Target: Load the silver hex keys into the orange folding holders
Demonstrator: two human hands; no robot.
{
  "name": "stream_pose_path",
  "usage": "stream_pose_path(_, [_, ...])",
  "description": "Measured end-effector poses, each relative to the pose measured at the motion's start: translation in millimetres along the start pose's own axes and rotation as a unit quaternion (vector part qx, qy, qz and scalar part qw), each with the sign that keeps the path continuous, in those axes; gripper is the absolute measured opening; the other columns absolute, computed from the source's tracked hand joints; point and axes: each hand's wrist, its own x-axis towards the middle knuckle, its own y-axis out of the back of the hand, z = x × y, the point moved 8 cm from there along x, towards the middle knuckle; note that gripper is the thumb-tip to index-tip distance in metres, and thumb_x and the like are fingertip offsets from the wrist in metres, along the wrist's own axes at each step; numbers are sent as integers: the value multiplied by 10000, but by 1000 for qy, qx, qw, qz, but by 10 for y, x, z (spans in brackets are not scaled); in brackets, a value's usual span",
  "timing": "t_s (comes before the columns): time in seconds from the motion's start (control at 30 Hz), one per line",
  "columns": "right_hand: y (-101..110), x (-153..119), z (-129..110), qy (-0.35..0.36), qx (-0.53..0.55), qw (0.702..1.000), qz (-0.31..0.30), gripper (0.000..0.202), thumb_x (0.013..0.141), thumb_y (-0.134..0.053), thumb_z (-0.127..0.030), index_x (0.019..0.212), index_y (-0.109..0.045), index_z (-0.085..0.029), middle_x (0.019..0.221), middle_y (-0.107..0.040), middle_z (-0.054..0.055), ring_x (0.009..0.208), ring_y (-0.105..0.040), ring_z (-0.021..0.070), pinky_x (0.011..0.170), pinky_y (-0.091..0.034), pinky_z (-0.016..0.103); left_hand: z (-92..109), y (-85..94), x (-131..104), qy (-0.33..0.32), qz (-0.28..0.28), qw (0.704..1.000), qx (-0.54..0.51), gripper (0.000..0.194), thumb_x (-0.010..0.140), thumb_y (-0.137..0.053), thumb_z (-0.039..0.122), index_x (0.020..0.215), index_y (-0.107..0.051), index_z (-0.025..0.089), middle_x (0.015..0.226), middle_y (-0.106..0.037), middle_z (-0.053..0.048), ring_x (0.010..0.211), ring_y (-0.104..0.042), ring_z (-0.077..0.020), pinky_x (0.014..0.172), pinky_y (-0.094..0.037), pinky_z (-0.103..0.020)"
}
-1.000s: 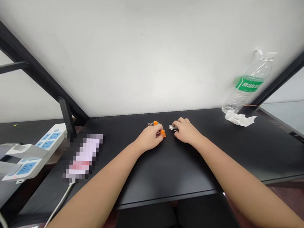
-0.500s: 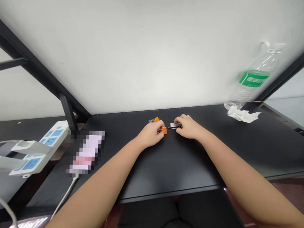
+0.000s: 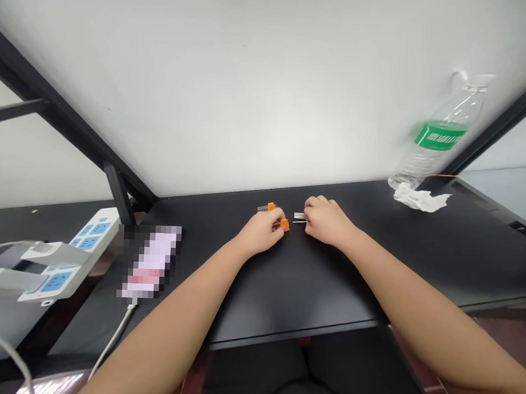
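At the frame's centre, on the black surface (image 3: 281,295), the left hand (image 3: 264,230) has its grip clamped on an orange holder (image 3: 285,225); just right, the right hand (image 3: 326,221) grips thin metal rods (image 3: 299,215). Uneven finger pressure could splay the rods; a slackened grip could scatter them.

On our right we see a clear bottle (image 3: 441,134) with a green label near the pale wall (image 3: 266,93), and a crumpled white tissue (image 3: 421,199) just in front of its base. On our left we find a pixelated phone (image 3: 154,261), a white cable (image 3: 118,332) at its near end, and, farther left, a white power strip (image 3: 83,264) with blue sockets.
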Motion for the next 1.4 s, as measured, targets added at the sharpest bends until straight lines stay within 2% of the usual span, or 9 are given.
stream_pose_path(0.27, [95,-45,-66,20,123,992,-1,52,823,-620,-161,803,-622,-210,973,-647,64,856,-589,197,681,-416,309,-7,-15,1,-12,3,1000,8,48,844,-540,190,861,-519,229,757,-599,16,661,-536,-156,626,-410,-290])
stream_pose_path(0.43, [31,-136,-169,26,153,982,-109,161,821,-711,-313,721,-616,-230,838,-654,29,664,-555,167,567,-349,306,-21,-30,-1,-11,-1,1000,6,24,866,-544,217,877,-526,228,788,-627,7,688,-563,-164,639,-423,-294])
stream_pose_path(0.53, [-62,-167,-271,41,131,979,-152,184,819,-698,-211,679,-579,-221,757,-639,31,609,-526,163,552,-323,308,-32,-33,-3,-6,-3,1000,2,27,871,-543,224,876,-518,232,776,-622,12,687,-568,-165,632,-425,-295])
stream_pose_path(0.7, [-101,-86,-187,17,69,993,-95,178,888,-584,-128,732,-622,-203,890,-638,84,701,-556,184,593,-361,313,-31,-32,-1,-3,-4,1000,3,38,868,-539,214,867,-507,235,775,-614,18,687,-556,-162,627,-424,-294])
stream_pose_path(0.8, [-55,-18,-29,5,46,998,-29,93,905,-614,-176,936,-695,-210,1119,-610,125,940,-579,258,720,-437,346,-18,-32,-4,-5,-4,1000,8,41,868,-539,212,875,-508,237,776,-612,20,689,-552,-161,633,-424,-295])
stream_pose_path(0.9, [-91,45,180,-30,69,997,-11,194,909,-655,-238,1099,-686,-214,1231,-588,136,1087,-549,303,827,-471,391,-16,-35,-11,-2,-8,1000,6,41,872,-539,211,876,-507,237,784,-614,16,702,-555,-165,633,-424,-295])
stream_pose_path(1.17, [-187,130,322,-18,123,992,-17,119,956,-594,-212,965,-711,-192,1070,-656,106,973,-608,237,828,-472,352,-27,-25,-8,5,-7,1000,-3,46,866,-538,211,852,-501,234,764,-603,19,679,-542,-159,622,-420,-292])
stream_pose_path(1.3, [-26,72,199,-13,146,989,33,114,937,-589,-213,936,-702,-197,1049,-667,92,972,-613,228,834,-469,348,-20,-21,4,2,-2,1000,-6,35,859,-545,209,857,-516,227,763,-600,20,680,-547,-155,635,-428,-292])
stream_pose_path(1.4, [-41,42,8,6,270,963,0,97,902,-596,-216,927,-690,-213,947,-691,37,834,-629,170,748,-481,298,-17,-23,4,-5,4,1000,-12,41,879,-559,245,860,-529,224,783,-612,15,704,-555,-157,648,-431,-291])
